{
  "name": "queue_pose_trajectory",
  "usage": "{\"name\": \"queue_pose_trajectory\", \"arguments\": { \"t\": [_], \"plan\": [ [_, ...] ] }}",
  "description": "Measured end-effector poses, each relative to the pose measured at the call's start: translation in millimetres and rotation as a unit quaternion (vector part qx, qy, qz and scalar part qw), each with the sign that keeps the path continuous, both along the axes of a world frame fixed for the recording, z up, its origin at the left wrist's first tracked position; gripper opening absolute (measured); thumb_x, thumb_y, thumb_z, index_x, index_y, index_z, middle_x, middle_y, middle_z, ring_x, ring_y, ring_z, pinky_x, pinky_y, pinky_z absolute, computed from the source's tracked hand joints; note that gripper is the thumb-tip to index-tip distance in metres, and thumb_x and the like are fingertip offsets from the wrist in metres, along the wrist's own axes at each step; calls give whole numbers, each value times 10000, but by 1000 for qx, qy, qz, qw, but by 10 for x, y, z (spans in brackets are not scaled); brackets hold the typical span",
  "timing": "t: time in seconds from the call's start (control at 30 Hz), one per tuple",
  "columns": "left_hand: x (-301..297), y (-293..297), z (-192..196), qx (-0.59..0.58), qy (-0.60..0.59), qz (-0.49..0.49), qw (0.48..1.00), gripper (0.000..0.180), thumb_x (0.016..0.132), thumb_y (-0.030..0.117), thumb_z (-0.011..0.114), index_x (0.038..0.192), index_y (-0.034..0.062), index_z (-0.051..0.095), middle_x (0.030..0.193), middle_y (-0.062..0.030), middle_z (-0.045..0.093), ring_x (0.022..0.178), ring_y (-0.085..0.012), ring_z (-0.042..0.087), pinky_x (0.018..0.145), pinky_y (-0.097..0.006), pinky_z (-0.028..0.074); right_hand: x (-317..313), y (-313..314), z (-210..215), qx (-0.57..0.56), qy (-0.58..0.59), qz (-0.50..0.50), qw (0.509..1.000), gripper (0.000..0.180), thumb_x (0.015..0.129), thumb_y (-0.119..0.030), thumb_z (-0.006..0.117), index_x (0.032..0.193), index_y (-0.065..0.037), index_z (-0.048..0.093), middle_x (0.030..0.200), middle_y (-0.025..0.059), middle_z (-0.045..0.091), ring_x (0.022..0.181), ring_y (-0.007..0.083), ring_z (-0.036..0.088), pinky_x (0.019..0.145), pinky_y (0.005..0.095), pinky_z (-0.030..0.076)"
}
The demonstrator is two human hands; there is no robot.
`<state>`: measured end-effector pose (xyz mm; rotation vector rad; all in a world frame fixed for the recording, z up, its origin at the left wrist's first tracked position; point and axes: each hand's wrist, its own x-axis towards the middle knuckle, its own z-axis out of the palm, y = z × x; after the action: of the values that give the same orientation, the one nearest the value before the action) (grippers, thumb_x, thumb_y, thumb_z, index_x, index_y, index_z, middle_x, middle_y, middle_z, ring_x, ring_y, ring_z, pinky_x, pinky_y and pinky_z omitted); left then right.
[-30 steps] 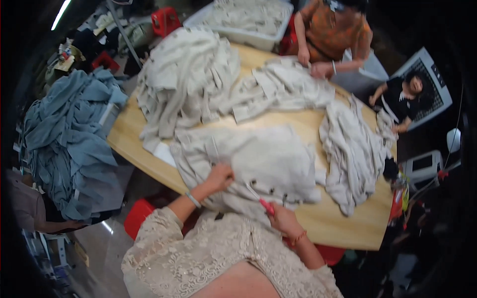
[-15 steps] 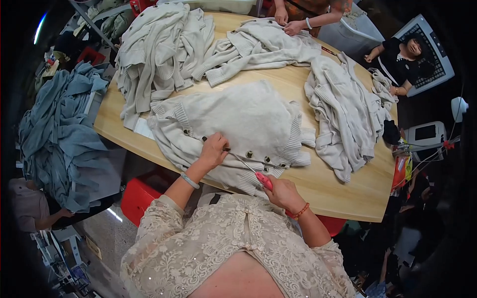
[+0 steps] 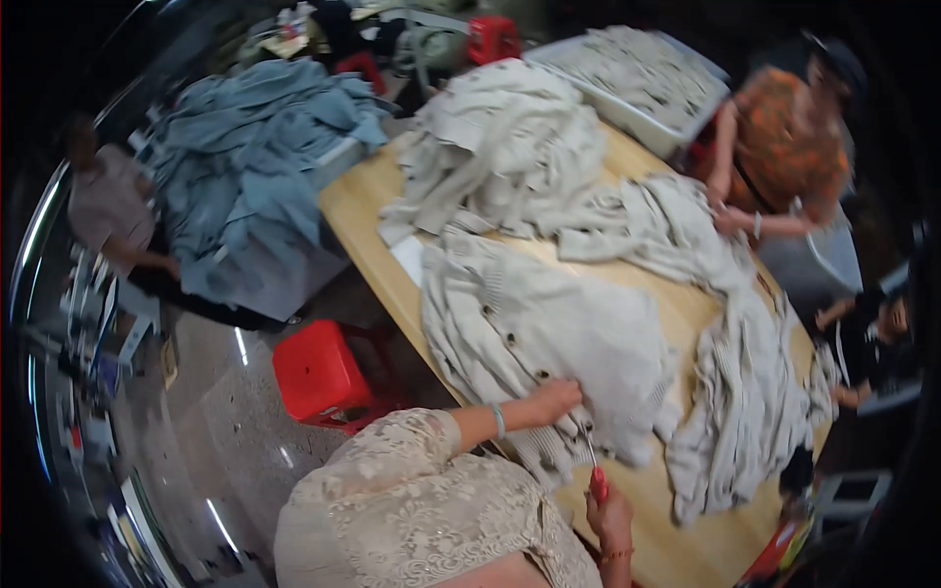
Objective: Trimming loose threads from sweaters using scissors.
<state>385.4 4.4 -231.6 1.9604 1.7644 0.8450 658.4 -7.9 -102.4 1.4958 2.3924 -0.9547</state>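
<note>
A cream knitted cardigan with a row of dark buttons lies spread before me on the wooden table. My left hand is closed on the cardigan's buttoned edge, with a button just beyond its fingers. Held in my right hand is a red-handled tool with a thin metal shaft. Its shaft points up to the button edge beside my left fingers. Blur hides the tip, so I cannot tell whether it touches the knit.
More cream cardigans lie in a heap at the back and in a pile to the right. A person handles one across the table. Blue-grey garments fill the left. A red stool stands near the table edge.
The whole view has swung to the left. Both hands have shifted along the button row toward its right end, left hand still on the edge, right hand still on the tool.
</note>
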Motion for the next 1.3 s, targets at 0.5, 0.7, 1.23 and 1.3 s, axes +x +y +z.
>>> {"name": "queue_pose_trajectory", "arguments": {
  "t": [0.5,0.7,1.23,1.3],
  "plan": [
    [224,1,96,22,84,-95,992,409,698,102,731,1076,73,578,1022,-122,544,970,-312,540,835,-417,440,153,78,191,-16,24,4,1000,255,890,-257,615,1074,-91,552,842,216,661,803,422,630,713,492,486],
    [505,129,-20,-46,57,-57,996,229,748,79,668,969,61,612,949,-128,549,952,-325,538,813,-433,448,336,-77,185,-31,-35,-7,999,272,888,-271,607,1081,-86,557,823,215,663,791,415,638,705,504,490],
    [1071,378,-273,-97,32,-147,984,172,729,21,604,901,38,606,977,-171,574,963,-352,564,843,-437,474,747,-271,56,-12,-59,-77,995,242,867,-285,620,996,-80,600,820,214,668,818,418,645,721,516,501],
    [1058,395,-243,-131,23,-163,978,161,727,19,603,886,44,610,966,-176,581,962,-355,565,852,-442,472,776,-276,56,-24,-46,-73,996,242,867,-280,624,1002,-79,613,845,214,673,833,416,645,728,511,505]
  ]
}}
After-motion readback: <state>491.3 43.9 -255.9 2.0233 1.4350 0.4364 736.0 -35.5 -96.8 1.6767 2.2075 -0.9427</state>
